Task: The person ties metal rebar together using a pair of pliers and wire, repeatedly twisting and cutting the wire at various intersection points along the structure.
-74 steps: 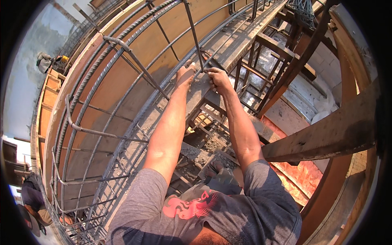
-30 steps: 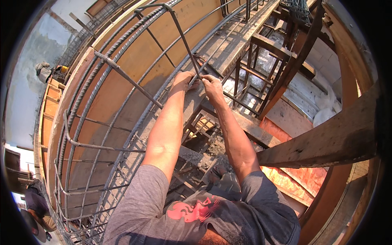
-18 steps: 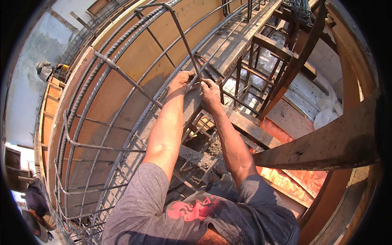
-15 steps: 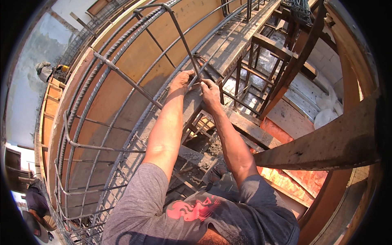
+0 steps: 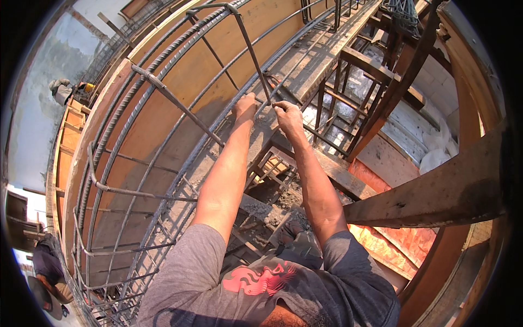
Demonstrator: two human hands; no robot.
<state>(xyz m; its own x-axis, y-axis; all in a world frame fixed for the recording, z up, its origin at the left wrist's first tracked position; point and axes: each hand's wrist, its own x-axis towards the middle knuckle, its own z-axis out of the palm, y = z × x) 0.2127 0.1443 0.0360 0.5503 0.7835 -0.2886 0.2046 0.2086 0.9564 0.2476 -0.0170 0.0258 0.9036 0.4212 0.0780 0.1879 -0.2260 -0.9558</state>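
Observation:
Both my arms reach forward to a crossing of steel bars on a curved rebar cage. My left hand point(image 5: 246, 104) is closed beside the lower long bar, on the left of the upright leg of a stirrup point(image 5: 252, 52). Its fingers are mostly turned away, so their contents are hidden. On the other side of that leg, my right hand point(image 5: 289, 115) pinches with thumb and forefinger close to the stirrup's lower end. Whatever lies in that pinch is too small to make out. Ribbed long bars point(image 5: 182, 46) run along the top of the cage.
A curved plywood form panel point(image 5: 158, 131) stands behind the cage. Beneath my hands runs a dusty plank point(image 5: 327, 46). At right a thick timber beam point(image 5: 425, 199) slants in toward my right arm. A bundle of wire point(image 5: 402, 15) hangs at the top. Another person point(image 5: 49, 267) is at lower left.
My hands have moved slightly apart, the right one a little to the right and the left one a little to the left of the stirrup leg. The view has shifted slightly.

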